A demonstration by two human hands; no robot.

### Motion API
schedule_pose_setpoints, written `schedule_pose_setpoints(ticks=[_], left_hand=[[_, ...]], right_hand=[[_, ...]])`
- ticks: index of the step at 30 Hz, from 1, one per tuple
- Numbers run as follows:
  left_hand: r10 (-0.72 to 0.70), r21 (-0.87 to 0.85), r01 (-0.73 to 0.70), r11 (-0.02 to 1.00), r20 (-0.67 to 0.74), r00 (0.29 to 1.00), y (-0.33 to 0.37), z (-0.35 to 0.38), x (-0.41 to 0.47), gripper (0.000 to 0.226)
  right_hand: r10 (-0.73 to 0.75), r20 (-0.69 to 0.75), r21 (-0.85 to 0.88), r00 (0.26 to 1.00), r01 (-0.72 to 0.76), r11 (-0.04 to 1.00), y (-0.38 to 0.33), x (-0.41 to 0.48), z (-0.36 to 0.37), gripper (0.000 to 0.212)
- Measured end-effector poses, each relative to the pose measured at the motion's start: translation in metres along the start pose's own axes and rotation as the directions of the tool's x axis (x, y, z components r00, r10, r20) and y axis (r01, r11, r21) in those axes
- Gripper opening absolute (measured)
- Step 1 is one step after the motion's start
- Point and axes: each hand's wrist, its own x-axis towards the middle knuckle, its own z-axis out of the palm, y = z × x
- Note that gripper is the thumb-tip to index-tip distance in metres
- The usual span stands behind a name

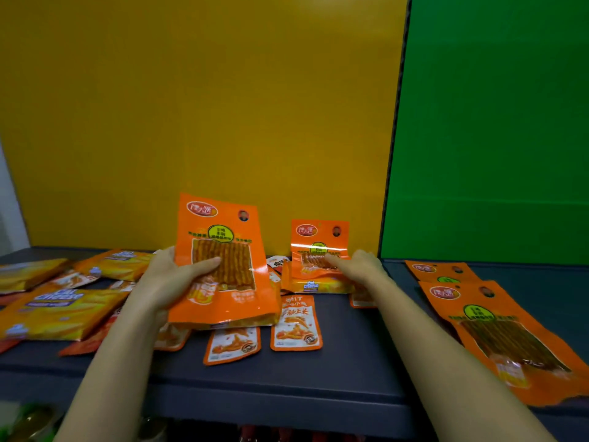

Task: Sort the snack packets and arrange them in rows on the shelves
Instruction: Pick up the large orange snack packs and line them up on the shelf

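My left hand (173, 277) grips a large orange packet of spicy strips (223, 250), holding it upright above the dark shelf (344, 371), thumb across its clear window. My right hand (358, 266) pinches the lower edge of a second, matching orange packet (318, 240) that stands against the yellow back wall. Two more of the same orange packets (497, 333) lie flat in a row on the right section of the shelf. Small orange-and-white sachets (296, 323) lie flat below the held packet.
Yellow "Cal Cheese" packs (60, 311) lie scattered on the left of the shelf, and another one (314, 286) sits under the standing packet. A yellow panel (204, 106) and a green panel (490, 122) back the shelf. A lower shelf with dim goods (32, 422) shows beneath.
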Motion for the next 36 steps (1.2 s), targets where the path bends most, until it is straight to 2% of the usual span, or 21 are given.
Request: schedule_pose_setpoints(ticks=[3,8,13,16,23,26,30,32,36], left_hand=[[-0.033,0.006,0.033,0.999,-0.012,0.999,-0.011,-0.005,0.0,0.015],[-0.039,0.022,0.039,0.999,-0.017,0.999,-0.015,-0.006,0.003,0.016],[-0.033,0.01,0.033,0.999,-0.015,0.999,-0.013,-0.004,0.003,0.014],[-0.012,-0.011,0.012,1.0,-0.002,1.0,-0.012,0.0,0.002,0.017],[0.039,-0.104,-0.038,0.994,0.011,0.999,-0.004,0.013,-0.002,0.016],[0.085,-0.15,-0.084,0.985,0.005,0.996,0.006,0.028,-0.006,0.013],[0.149,-0.216,-0.135,0.967,0.05,0.988,0.024,0.065,-0.019,0.019],[0.161,-0.235,-0.135,0.963,0.095,0.982,0.033,0.087,-0.024,0.022],[0.14,-0.261,-0.091,0.961,0.177,0.974,0.044,0.145,-0.038,0.02]], right_hand=[[0.038,0.039,0.058,0.999,-0.04,0.997,0.0,0.008,0.004,0.078],[0.08,0.09,0.28,0.993,-0.102,0.955,0.003,0.021,0.006,0.066],[0.125,0.022,0.302,0.992,-0.126,0.945,0.002,0.019,-0.001,0.064],[0.114,0.028,0.324,0.993,-0.117,0.939,0.002,0.02,-0.003,0.056],[0.009,-0.02,0.418,1.0,0.0,0.908,-0.002,0.003,-0.021,0.035],[-0.006,-0.092,0.507,0.996,0.052,0.861,0.009,0.003,-0.037,0.046],[-0.039,-0.225,0.556,0.974,0.161,0.816,0.027,-0.028,-0.082,0.006],[-0.035,-0.269,0.584,0.963,0.191,0.789,0.046,-0.041,-0.107,0.015],[0.009,-0.305,0.613,0.952,0.189,0.767,0.105,-0.063,-0.154,0.013]])
